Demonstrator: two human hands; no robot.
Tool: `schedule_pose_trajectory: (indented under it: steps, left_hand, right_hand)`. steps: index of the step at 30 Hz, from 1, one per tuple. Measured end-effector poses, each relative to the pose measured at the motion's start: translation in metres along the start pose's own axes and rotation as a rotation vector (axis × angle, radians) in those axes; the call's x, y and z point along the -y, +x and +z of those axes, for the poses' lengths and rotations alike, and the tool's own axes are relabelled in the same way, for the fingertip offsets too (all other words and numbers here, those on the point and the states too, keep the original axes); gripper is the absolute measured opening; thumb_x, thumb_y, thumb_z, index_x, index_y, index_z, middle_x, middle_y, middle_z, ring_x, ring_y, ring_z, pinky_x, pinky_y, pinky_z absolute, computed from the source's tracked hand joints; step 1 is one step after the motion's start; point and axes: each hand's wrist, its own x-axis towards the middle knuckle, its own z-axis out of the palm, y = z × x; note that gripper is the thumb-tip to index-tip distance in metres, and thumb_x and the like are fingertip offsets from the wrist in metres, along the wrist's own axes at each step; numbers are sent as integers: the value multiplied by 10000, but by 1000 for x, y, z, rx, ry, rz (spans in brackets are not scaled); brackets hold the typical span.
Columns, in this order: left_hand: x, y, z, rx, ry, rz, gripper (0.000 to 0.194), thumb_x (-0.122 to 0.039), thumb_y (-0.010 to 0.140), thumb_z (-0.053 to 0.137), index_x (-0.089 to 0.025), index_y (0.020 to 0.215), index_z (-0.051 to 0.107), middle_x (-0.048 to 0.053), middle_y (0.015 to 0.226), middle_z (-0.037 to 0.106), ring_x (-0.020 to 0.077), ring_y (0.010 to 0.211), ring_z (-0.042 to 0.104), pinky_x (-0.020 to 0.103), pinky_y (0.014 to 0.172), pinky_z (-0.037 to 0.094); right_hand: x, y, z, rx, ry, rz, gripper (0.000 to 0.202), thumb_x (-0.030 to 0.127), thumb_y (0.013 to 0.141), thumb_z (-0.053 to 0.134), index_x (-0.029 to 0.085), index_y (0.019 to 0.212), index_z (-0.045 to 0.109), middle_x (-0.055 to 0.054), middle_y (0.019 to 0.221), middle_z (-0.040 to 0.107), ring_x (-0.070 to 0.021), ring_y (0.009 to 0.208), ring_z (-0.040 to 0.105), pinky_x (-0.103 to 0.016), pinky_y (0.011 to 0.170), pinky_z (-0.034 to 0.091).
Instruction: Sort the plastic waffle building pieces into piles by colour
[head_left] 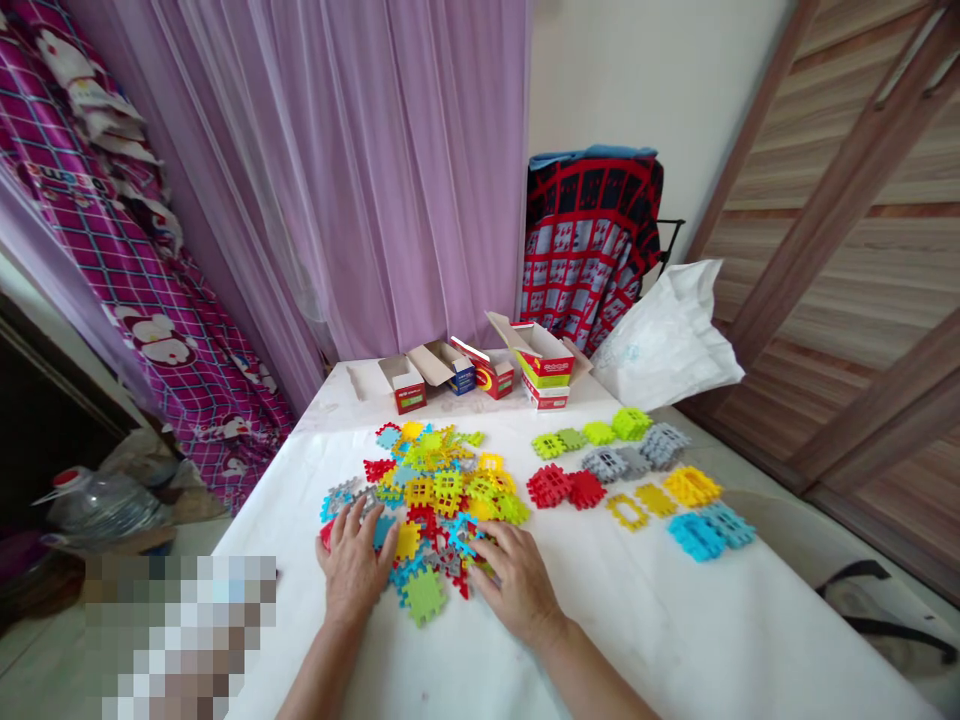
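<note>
A mixed pile of toothed plastic pieces (420, 488) in red, yellow, green, blue and grey lies on the white table. My left hand (355, 560) rests on the pile's left side with its fingers spread, a red piece partly under it. On the near right side, my right hand (517, 580) touches the pile, fingers apart, close to a blue piece (465, 533). A green square piece (425, 597) lies between the hands. Right of the pile are groups by colour: green (631, 424), red (549, 486), grey (604, 463), yellow (691, 486) and blue (696, 537).
Several open cardboard boxes, among them a red and green one (547, 380), stand along the far edge of the table (600, 610). A white bag (667, 340) is at the far right corner. Bottles (97, 500) are on the floor at left.
</note>
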Motion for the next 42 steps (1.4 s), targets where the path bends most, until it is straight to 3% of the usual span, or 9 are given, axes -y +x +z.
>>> schedule_pose_trajectory:
  steps: [4, 9, 12, 16, 21, 29, 35, 42]
  left_hand:
    - [1, -1, -3, 5, -46, 6, 363, -405, 925, 466, -250, 1183, 670, 104, 1394, 569, 319, 1332, 427, 583, 1068, 267]
    - [0, -3, -6, -5, -99, -25, 372, -403, 925, 462, -229, 1178, 672, 122, 1407, 553, 330, 1352, 406, 585, 1063, 291]
    - [-1, -3, -8, -6, -119, -39, 372, -412, 927, 457, -235, 1178, 667, 127, 1411, 546, 341, 1368, 386, 646, 1062, 260]
    - [-3, -3, -10, -11, -131, -48, 353, -409, 926, 459, -248, 1156, 673, 127, 1417, 538, 345, 1374, 379, 696, 1059, 225]
    - [-2, -5, -8, -35, -138, -49, 354, -412, 925, 467, -245, 1162, 669, 128, 1408, 546, 346, 1379, 375, 704, 1066, 210]
    - [3, -11, -4, -127, -247, -69, 300, -379, 916, 473, -265, 1095, 685, 102, 1359, 593, 321, 1341, 424, 679, 1086, 195]
    - [8, -11, -4, -218, -277, 24, 284, -346, 916, 476, -246, 1066, 695, 93, 1288, 647, 297, 1302, 483, 591, 1129, 201]
    - [10, -11, -3, -228, -271, 50, 283, -336, 915, 464, -237, 1043, 696, 84, 1259, 672, 277, 1290, 509, 521, 1130, 238]
  right_hand:
    - [-6, 1, 3, -37, 23, 13, 186, 195, 847, 594, 230, 1011, 674, -69, 1062, 661, -219, 977, 603, -375, 843, 489]
    - [-14, -3, 2, -85, 44, 139, 184, 194, 862, 520, 204, 964, 673, -77, 1018, 663, -214, 950, 607, -369, 852, 490]
    - [-14, -2, 3, -52, 33, 126, 218, 245, 853, 558, 196, 1040, 660, -92, 1076, 656, -231, 999, 595, -387, 885, 480]
    - [-9, 2, 7, -9, -39, 82, 411, 316, 811, 643, 194, 1202, 610, -116, 1237, 612, -280, 1129, 542, -434, 942, 442]
    - [-3, 7, 12, 17, -61, 125, 299, 266, 785, 672, 228, 1081, 664, -72, 1116, 670, -262, 1045, 560, -414, 894, 437]
    - [-3, 2, 8, -107, 10, 85, 199, 174, 782, 598, 221, 962, 669, -74, 1101, 640, -235, 1044, 560, -391, 904, 451]
    - [-7, -3, 6, -159, 50, 97, 179, 172, 790, 569, 207, 945, 651, -102, 1118, 615, -240, 1028, 577, -410, 895, 493]
    - [-7, -4, 6, -161, 115, 99, 210, 161, 806, 543, 211, 982, 645, -104, 1150, 607, -238, 1074, 579, -419, 942, 503]
